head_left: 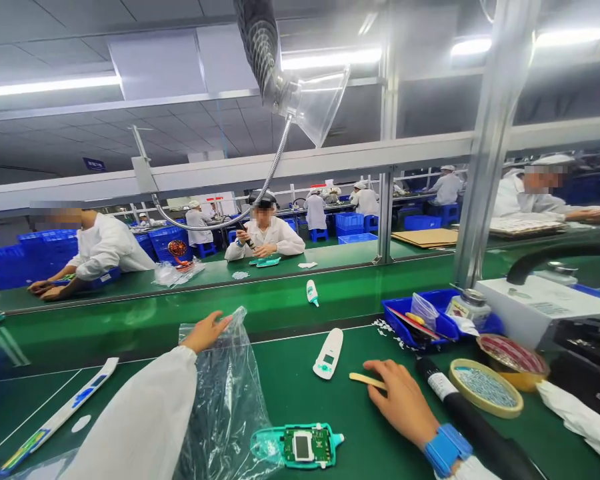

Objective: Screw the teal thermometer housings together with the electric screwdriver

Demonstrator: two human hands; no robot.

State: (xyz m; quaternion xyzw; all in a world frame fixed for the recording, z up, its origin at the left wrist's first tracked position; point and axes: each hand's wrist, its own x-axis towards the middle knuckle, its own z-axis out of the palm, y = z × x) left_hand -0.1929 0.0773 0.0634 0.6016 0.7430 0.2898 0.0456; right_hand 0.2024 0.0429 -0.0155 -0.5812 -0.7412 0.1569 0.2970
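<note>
My left hand (207,333) is at the far side of the bench, its fingers at the raised top of a clear plastic bag (225,393); the grip is partly hidden. Between the thumb and fingers of my right hand (405,400) is a flat wooden stick (366,381). Left of that stick lies a white device cover (329,355) with a small window. An opened teal device housing (307,447) rests nearer to me, showing its green circuit board and small screen. The bag's lower edge meets the housing's clear teal end.
Blue bins (420,320), a round tray of small parts (486,387) and a black cylindrical tool (445,393) stand at right. A white-teal device (312,293) sits on the green conveyor (145,300). Overhead hangs a fume hood (320,100). Co-workers sit across.
</note>
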